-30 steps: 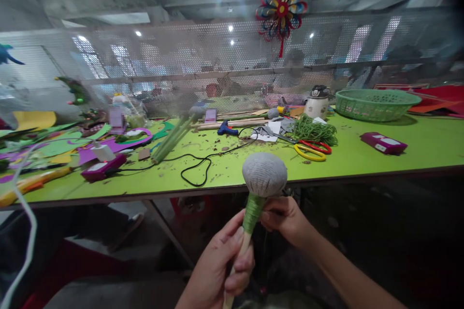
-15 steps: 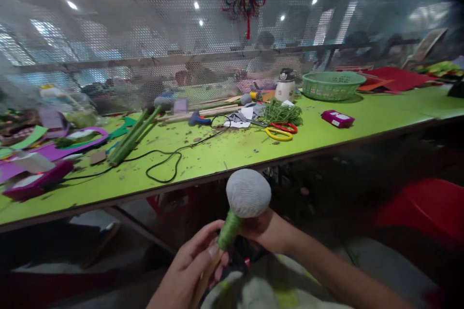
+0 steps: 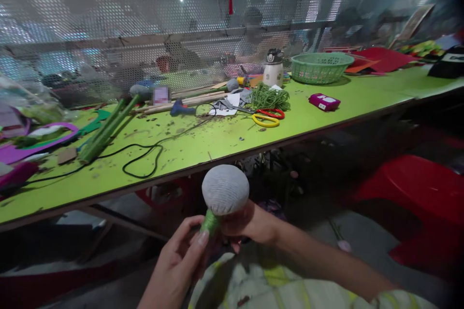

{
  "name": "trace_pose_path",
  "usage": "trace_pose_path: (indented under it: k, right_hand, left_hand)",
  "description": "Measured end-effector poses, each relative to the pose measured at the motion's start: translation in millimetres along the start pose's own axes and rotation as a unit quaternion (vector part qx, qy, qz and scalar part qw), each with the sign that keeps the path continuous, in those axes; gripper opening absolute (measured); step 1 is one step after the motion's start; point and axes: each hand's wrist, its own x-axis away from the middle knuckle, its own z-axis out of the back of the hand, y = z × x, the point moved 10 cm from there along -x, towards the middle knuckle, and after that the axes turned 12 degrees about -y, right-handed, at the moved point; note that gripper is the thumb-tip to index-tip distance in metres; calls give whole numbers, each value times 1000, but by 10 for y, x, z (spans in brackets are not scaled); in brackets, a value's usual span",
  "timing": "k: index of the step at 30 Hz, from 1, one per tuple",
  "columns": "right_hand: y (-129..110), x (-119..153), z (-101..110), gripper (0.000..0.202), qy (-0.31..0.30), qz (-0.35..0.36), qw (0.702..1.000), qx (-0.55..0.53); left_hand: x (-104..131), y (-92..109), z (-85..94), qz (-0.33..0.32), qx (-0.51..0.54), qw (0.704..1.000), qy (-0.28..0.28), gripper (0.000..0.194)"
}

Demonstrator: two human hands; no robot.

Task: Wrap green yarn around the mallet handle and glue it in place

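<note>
Below the table edge, my left hand (image 3: pixel 181 256) grips a stem wound with green yarn (image 3: pixel 210 223), its thumb lying along the wrapping. At the top of that stem sits a rounded head covered in ribbed grey fabric (image 3: pixel 225 189), tilted toward the table. My right hand (image 3: pixel 250 222) is curled in behind and under the grey head, close to the stem. The head hides most of its fingers, and I cannot make out what is between them.
On the green table (image 3: pixel 188 147) lie red-and-yellow scissors (image 3: pixel 268 118), green yarn (image 3: pixel 270 97), a purple box (image 3: pixel 324 102), green stems (image 3: pixel 108 130) and a black cord (image 3: pixel 145 174). A bottle (image 3: pixel 273 71) and green basket (image 3: pixel 321 67) stand behind. A red stool (image 3: pixel 413 198) is at right.
My view has swung right and down, so the table things sit further left and higher. My left thumb is nearer the grey head, with less green wrapping showing.
</note>
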Motion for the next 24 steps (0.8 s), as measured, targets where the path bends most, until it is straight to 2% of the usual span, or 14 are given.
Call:
trace_pose_path:
  k: [4,7,11,14,18,22,24]
  right_hand:
    - [-51,37,-36,29,-5,16,999,-28]
    - [-60,22,-117,29,-13,22,998,-56]
    - [127,0,-179,38,-25,-46,996,-70]
    - [184,45,-182,36,-28,-84,996,-11]
    - [-67,129,-167,28,21,-40,986,159]
    - [-517,219,-337,25,59,82,945,311]
    - [-701,242,-494,25,37,144,928,343]
  left_hand:
    - [1,-3,77,-1,-29,999,41,39]
    - [-6,37,169,-35,-79,994,64,39]
    - [8,61,252,-39,-134,987,80,40]
    - [65,157,296,-59,-144,981,112,37]
    - [106,128,308,-42,-94,988,113,37]
    - [125,5,294,-13,-18,997,77,37]
    - [139,-28,290,-4,8,998,68,40]
